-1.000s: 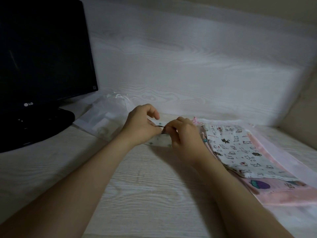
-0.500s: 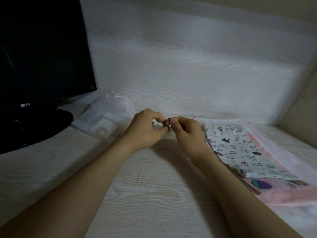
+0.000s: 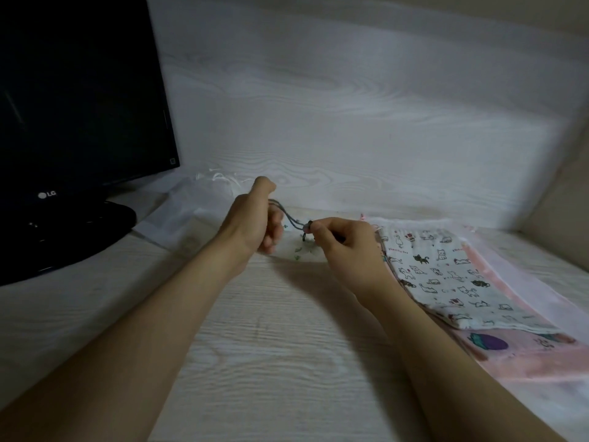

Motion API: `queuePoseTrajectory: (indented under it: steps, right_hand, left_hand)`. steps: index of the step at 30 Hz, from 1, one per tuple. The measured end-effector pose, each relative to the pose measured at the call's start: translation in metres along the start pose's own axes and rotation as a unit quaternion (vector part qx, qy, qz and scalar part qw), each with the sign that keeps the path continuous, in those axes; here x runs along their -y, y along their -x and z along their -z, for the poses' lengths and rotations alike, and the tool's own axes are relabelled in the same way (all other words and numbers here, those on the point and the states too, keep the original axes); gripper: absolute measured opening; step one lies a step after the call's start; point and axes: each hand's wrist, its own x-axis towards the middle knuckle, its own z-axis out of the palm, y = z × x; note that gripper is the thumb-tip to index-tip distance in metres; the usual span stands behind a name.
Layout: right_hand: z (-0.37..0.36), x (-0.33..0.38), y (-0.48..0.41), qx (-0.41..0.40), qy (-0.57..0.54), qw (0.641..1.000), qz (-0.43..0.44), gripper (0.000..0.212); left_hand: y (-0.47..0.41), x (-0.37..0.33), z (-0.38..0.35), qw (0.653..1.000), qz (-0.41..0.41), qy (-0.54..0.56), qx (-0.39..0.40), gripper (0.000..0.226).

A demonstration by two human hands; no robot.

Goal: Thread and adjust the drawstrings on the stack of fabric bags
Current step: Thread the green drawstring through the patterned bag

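- The left hand (image 3: 255, 224) is curled in a fist round a grey drawstring (image 3: 288, 216), which runs across to the right hand (image 3: 344, 247).
- The right hand pinches a small dark cord stopper (image 3: 308, 225) on that string.
- Under both hands lies a pale bag (image 3: 298, 252) with small green prints — partly hidden.
- Just right of the right hand, a cat-print bag (image 3: 446, 275) tops a pink bag (image 3: 526, 355).
- Beyond the left hand lies a clear plastic bag (image 3: 191, 212); farther left stands a black monitor (image 3: 79, 106).
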Motion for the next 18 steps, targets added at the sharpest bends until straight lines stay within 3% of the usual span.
queuePoseTrajectory:
  steps: [4, 14, 18]
  right_hand:
    - [-0.001, 0.000, -0.001, 0.007, -0.002, 1.000, 0.006, 0.029]
    - [0.002, 0.004, 0.001, 0.089, -0.068, 0.993, 0.027, 0.027]
    - [0.003, 0.003, 0.001, 0.041, -0.048, 0.998, 0.021, 0.026]
  left_hand:
    - [0.009, -0.006, -0.002, 0.986, 0.070, -0.131, 0.079, 0.075]
    - [0.004, 0.007, 0.000, 0.974, 0.045, -0.151, 0.160, 0.046]
    - [0.002, 0.006, 0.002, 0.978, 0.080, -0.069, 0.178, 0.030]
